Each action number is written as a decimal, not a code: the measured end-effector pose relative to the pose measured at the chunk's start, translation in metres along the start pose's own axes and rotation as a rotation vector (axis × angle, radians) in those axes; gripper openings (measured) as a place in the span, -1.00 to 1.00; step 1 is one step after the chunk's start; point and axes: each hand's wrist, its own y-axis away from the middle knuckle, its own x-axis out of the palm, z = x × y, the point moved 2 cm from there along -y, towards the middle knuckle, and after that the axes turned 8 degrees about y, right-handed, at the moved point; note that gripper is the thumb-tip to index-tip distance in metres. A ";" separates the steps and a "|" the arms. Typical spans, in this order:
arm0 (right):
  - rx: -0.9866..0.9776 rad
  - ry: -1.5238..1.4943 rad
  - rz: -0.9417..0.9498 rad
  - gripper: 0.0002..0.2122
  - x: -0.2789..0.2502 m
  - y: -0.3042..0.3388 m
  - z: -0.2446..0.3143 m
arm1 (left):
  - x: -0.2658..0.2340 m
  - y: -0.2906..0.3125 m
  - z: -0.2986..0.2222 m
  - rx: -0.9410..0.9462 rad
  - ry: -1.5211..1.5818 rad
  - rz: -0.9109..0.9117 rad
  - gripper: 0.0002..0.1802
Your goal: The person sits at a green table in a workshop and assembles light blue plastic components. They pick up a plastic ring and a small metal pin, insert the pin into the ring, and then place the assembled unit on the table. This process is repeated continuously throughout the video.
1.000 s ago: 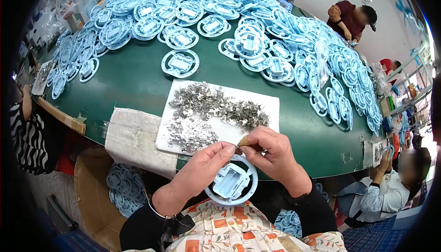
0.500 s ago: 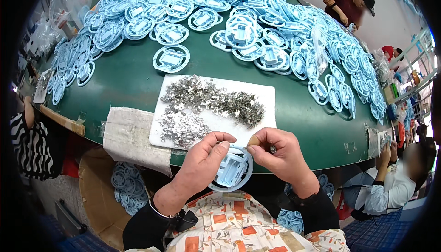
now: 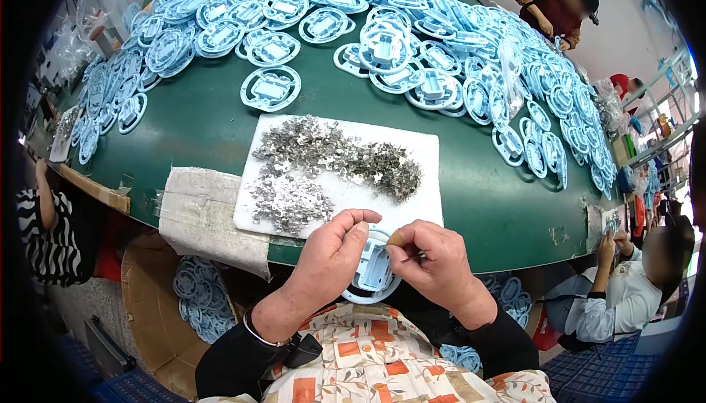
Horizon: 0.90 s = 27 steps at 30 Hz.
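So the biggest thing here is the green table (image 3: 507,219), and most of its far half is buried under a heap of pale blue rings (image 3: 386,46). Closer in lies a white board (image 3: 351,195), with a grubby cloth (image 3: 213,212) just left of it.

Then the hands. The left hand (image 3: 323,259) has its fingers clamped on the upper left rim of one blue ring (image 3: 372,267), though the actual contact is partly hidden. That ring is up off the table, between both hands and in front of the apron. The right hand (image 3: 441,259) has thumb and index pinched together over the ring's right side.

My guess on handling: light, stiff plastic, a bit slick, not super fragile, but I wouldn't lean on the thin parts. Grab the outer rim, thumb on top and fingers underneath, and leave the boxy middle free.

Smallest stuff: loose metal bits (image 3: 397,173) piled on the board, probably springy and fiddly, plus a dark sliver (image 3: 418,257) poking out of the right hand's grip. Can't tell exactly what it is.
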 end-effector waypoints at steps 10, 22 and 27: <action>-0.041 0.173 0.048 -0.79 0.004 0.009 -0.002 | 0.003 -0.002 0.001 -0.006 -0.146 -0.039 -0.67; -0.011 0.399 0.122 -0.71 -0.015 0.026 -0.002 | 0.002 -0.005 0.003 0.003 -0.157 -0.027 -0.65; -0.068 0.544 0.123 -0.68 -0.014 0.028 0.001 | 0.002 -0.004 0.002 0.014 -0.182 -0.038 -0.65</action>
